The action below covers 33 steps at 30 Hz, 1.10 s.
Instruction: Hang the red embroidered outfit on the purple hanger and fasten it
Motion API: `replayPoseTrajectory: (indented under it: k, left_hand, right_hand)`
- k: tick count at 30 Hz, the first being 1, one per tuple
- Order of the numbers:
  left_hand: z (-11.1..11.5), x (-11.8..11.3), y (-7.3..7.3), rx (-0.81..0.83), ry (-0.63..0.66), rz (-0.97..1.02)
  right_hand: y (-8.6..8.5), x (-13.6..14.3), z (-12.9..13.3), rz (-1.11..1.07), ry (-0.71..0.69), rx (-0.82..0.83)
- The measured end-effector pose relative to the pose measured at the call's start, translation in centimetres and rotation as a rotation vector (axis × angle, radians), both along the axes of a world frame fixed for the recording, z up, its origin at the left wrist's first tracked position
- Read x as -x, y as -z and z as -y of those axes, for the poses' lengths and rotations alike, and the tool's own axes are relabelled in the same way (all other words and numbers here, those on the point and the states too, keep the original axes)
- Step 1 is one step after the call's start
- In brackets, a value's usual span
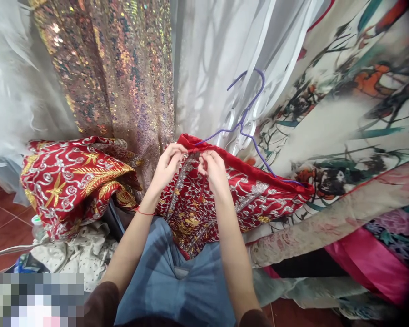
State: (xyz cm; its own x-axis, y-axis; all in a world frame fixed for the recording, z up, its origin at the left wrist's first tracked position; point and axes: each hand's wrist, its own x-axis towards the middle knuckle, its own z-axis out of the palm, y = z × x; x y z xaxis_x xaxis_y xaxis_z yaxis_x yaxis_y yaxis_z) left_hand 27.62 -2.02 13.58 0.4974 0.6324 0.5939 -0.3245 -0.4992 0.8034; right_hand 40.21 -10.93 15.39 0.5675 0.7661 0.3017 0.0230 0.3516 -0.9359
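Note:
A red skirt-like garment [191, 213] with silver and gold embroidery drapes across my lap, its plain red waistband [238, 161] uppermost. Inside that band sits a purple hanger [241, 125], its hook pointing up. My left hand [170, 164] is closed in a pinch on a thin red cord [195, 150] at the front of the waistband. Just to the right, my right hand [214, 169] pinches the same cord, fingers curled. One cord end hangs below the right hand. The fingertips partly hide how the cord runs.
Another red embroidered cloth [78, 181] lies bunched at the left, above a white dotted cloth [78, 250]. Behind hang a sequined fabric [129, 68], white sheer fabric [207, 54] and a printed fabric [368, 104]. A bright pink cloth [371, 263] is at the lower right.

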Motion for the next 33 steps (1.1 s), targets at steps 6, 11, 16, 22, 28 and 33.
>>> replayPoseTrajectory:
  k: [6, 11, 16, 22, 28, 33]
  left_hand:
    - [-0.3, 1.2, 0.5, -0.316, -0.473, -0.140]
    - [1.1, -0.1, 0.1, -0.015, -0.461, 0.265]
    - [1.6, 0.8, -0.1, 0.039, 0.041, 0.107]
    - [1.3, 2.6, -0.8, -0.074, 0.172, -0.133]
    - [1.2, 2.8, -0.6, 0.094, 0.141, -0.111]
    - [1.8, 2.2, -0.1, 0.092, 0.080, -0.003]
  right_hand:
    - [0.0, -1.3, 3.4, 0.413, 0.022, 0.216]
    - [-1.1, -1.1, 5.3, 0.381, -0.301, 0.176]
    - [-1.5, -0.4, 5.0, 0.245, -0.152, -0.017]
    - [-1.4, 0.4, 4.0, 0.794, -0.049, -0.104]
    - [-0.8, 1.2, 3.3, 1.184, 0.188, -0.110]
    - [-0.4, 1.5, 3.3, 1.087, 0.242, -0.147]
